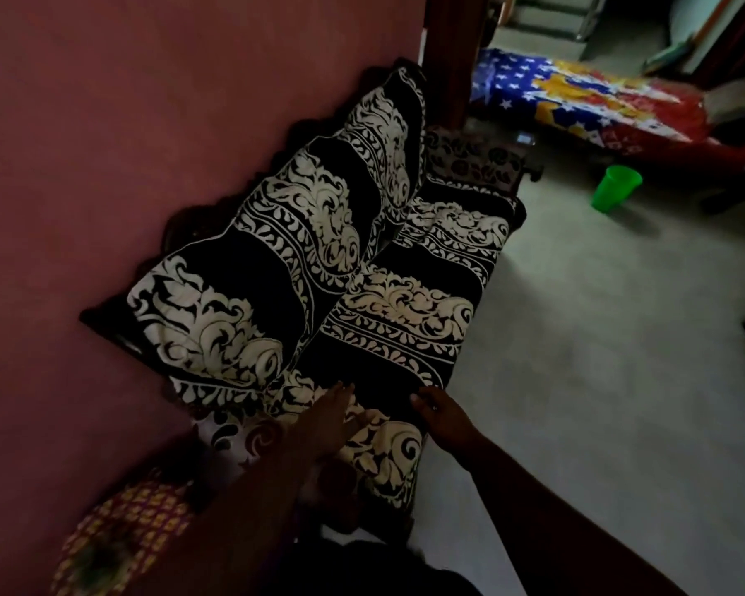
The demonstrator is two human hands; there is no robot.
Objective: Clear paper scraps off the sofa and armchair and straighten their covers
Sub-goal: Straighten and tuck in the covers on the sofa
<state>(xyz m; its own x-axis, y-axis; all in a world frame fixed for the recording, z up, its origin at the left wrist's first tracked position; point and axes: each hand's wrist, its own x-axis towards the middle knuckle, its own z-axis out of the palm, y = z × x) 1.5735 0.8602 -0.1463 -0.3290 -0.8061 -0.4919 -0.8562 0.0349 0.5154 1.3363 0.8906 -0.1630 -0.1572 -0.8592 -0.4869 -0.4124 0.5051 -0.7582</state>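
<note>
Resting on the sofa cover (396,303) near its front end, left hand (327,419) lies flat, fingers straight; right hand (444,419) seems loosely curled at the cover's edge.

A: What sort of place is this?
B: A home's living room: a covered sofa (396,294) just beyond the hands, against a pink wall (147,122)
A: And farther off?
B: A bed with a bright blanket (586,101), a green cup (616,188) on the floor
</note>
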